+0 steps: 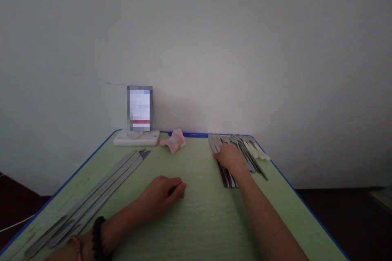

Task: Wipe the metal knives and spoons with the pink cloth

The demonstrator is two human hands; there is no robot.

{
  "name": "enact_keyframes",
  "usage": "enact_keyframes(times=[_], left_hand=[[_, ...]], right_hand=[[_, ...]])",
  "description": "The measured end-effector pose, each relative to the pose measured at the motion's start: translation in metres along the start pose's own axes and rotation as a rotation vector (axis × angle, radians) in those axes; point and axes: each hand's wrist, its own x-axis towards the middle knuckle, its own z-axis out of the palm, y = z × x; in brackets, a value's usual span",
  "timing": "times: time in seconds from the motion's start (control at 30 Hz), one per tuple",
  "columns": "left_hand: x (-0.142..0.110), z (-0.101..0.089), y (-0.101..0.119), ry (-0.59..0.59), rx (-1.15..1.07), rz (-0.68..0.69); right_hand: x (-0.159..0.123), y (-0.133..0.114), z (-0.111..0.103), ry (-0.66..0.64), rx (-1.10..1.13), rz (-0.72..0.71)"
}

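Observation:
My right hand reaches over a row of metal table knives at the table's far right. Its fingers are closed at the knives, seemingly around one, though the hand hides most of the grip. Just right of that hand lie several spoons and other metal cutlery, then some white-handled pieces. Near the middle, my left hand rests on the tabletop with fingers loosely curled and nothing visible in them. Left of it, several long metal knives lie side by side, pointing away from me.
A lit device with a blurred screen stands at the back left behind a white flat block. Beside it sits a crumpled pink-and-white cloth. The green table has a blue edge and meets a plain wall.

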Motion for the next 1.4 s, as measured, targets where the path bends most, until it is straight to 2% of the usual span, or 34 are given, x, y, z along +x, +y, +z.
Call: enact_keyframes(times=[0.17, 0.3, 0.43, 0.53, 0.63, 0.77, 0.87, 1.0, 1.1, 1.3, 1.4], left_hand=[[0.002, -0.002, 0.001, -0.001, 0.021, -0.009], [0.003, 0.0, 0.001, 0.013, 0.073, -0.006], [0.001, 0.002, 0.004, 0.029, 0.318, -0.021], [-0.004, -0.002, 0.009, 0.024, 0.527, -0.039], [-0.012, -0.01, 0.006, 0.117, 0.756, -0.136], [-0.032, -0.007, -0.01, 0.316, 1.018, -0.289], [-0.049, 0.005, -0.021, 0.342, 1.101, -0.329], [-0.059, 0.014, -0.024, 0.376, 1.084, -0.392], [-0.058, 0.014, -0.023, 0.366, 1.051, -0.364], [-0.056, 0.014, -0.02, 0.362, 1.021, -0.174], [-0.06, 0.008, -0.014, 0.342, 1.017, -0.222]], right_hand=[[-0.002, -0.006, 0.0, -0.003, -0.012, -0.017], [-0.008, -0.026, 0.006, 0.09, 0.035, -0.154], [-0.018, -0.054, 0.028, 0.216, 0.173, -0.321], [-0.022, -0.069, 0.052, 0.381, 0.308, -0.492], [-0.019, -0.076, 0.07, 0.469, 0.371, -0.651], [-0.012, -0.076, 0.076, 0.41, 0.4, -0.762], [-0.012, -0.075, 0.074, 0.326, 0.376, -0.749], [-0.016, -0.076, 0.071, 0.276, 0.33, -0.705], [-0.016, -0.077, 0.069, 0.276, 0.325, -0.701], [-0.007, -0.077, 0.067, 0.197, 0.266, -0.756], [-0.007, -0.077, 0.067, 0.245, 0.266, -0.703]])
